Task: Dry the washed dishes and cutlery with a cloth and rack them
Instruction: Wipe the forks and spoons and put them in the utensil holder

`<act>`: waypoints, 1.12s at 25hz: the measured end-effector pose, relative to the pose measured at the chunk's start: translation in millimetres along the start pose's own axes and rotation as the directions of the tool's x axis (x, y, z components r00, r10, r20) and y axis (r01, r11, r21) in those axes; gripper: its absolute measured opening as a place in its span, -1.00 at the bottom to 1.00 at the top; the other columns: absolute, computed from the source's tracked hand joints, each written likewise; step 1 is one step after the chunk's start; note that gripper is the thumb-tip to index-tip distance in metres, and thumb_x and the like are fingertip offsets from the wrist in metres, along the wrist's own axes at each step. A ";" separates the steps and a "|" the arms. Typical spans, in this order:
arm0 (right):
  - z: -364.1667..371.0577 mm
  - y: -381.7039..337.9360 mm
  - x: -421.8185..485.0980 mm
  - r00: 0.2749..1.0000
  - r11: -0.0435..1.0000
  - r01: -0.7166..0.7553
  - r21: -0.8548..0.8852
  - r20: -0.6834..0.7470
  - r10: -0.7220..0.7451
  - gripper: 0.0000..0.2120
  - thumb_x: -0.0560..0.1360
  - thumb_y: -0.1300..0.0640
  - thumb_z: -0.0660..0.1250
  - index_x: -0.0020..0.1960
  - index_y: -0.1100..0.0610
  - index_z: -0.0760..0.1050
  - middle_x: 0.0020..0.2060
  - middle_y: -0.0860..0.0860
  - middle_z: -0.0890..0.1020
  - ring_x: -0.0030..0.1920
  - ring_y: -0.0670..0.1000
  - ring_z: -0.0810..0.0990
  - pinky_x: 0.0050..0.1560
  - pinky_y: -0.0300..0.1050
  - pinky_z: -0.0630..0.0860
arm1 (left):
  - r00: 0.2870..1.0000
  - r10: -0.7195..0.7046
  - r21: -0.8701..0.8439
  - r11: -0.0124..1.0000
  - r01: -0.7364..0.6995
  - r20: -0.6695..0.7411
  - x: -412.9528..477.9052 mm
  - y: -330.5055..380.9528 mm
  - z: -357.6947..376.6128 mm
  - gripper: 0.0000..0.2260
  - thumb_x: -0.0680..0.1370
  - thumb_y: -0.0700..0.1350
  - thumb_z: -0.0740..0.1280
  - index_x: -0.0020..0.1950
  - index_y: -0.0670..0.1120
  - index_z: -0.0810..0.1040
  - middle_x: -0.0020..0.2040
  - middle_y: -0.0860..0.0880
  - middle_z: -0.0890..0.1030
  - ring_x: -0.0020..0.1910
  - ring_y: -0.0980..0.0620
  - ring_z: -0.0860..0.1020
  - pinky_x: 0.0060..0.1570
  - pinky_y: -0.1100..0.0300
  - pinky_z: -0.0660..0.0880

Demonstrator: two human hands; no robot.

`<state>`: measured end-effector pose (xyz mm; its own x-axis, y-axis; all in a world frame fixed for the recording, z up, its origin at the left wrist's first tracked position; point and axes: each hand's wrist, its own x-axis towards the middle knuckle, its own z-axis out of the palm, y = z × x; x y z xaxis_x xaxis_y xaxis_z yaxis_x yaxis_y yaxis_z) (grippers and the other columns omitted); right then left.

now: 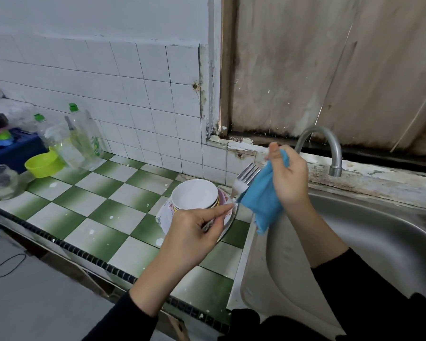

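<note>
My left hand (192, 230) pinches the handle end of a metal fork (249, 174), whose tines point up and away. My right hand (289, 174) grips a blue cloth (261, 201) wrapped round the middle of the fork, above the seam between counter and sink. Just behind my left hand a white bowl (194, 193) sits stacked on plates (164, 214) on the green and white tiled counter (84, 205). Most of the fork's handle is hidden by the cloth and my fingers.
A steel sink (354, 242) with a curved tap (330, 148) lies to the right. At the far left stand a lime green cup (43, 164), clear bottles (84, 139), a glass jar (0, 180) and a blue crate (12, 148). A tiled wall runs behind.
</note>
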<state>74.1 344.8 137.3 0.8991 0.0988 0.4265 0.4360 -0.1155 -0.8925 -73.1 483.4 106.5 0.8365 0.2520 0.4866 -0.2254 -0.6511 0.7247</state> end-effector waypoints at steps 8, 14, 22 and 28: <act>27.4 -5.1 -58.1 0.971 0.970 0.202 0.132 0.101 -0.216 -0.83 0.56 -0.08 0.15 0.11 -0.29 0.23 -0.11 -0.24 0.45 -0.14 0.01 0.51 -0.09 0.14 0.50 | 0.980 -0.178 -0.136 0.977 0.165 -0.087 15.3 12.9 12.0 -0.78 0.49 -0.05 0.36 0.11 0.11 0.64 -0.48 -0.03 0.48 -0.50 0.00 0.37 -0.41 0.19 0.40; 35.2 -8.1 -59.8 0.939 0.963 0.261 0.062 -0.247 -0.239 -0.87 0.45 0.05 0.42 -0.04 -0.08 0.52 0.01 0.01 0.36 0.03 -0.12 0.47 0.08 -0.23 0.48 | 0.972 -0.182 -0.291 0.948 0.133 -0.149 7.7 27.7 24.8 -0.78 0.52 -0.19 0.40 0.16 -0.06 0.65 -0.21 0.25 0.63 -0.03 0.10 0.41 -0.26 0.54 0.31; 32.5 -4.6 -61.0 0.987 0.982 0.142 0.123 -0.089 -0.132 -0.63 0.54 0.16 0.32 0.16 -0.30 0.50 -0.04 0.00 0.41 0.00 -0.05 0.49 0.16 -0.13 0.48 | 0.952 -0.222 -0.340 0.930 0.143 -0.208 10.0 29.4 17.7 -0.79 0.51 -0.33 0.37 0.10 -0.16 0.67 -0.08 0.02 0.70 -0.18 0.28 0.64 -0.09 0.39 0.54; 25.4 -16.4 -63.5 0.961 0.969 0.235 0.078 0.132 -0.243 -0.66 0.53 0.27 0.27 0.17 -0.11 0.52 -0.04 -0.04 0.61 0.01 -0.23 0.56 0.10 -0.35 0.45 | 0.946 -0.231 -0.334 0.931 0.148 -0.226 17.2 25.2 9.7 -0.84 0.50 -0.34 0.38 0.05 -0.24 0.67 -0.13 -0.13 0.69 -0.09 0.14 0.54 -0.32 0.43 0.47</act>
<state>8.9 365.6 121.0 0.7528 0.2531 0.6076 0.6303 -0.0112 -0.7763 -59.5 464.4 128.4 0.7309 0.5508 0.4030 -0.2527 -0.3301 0.9095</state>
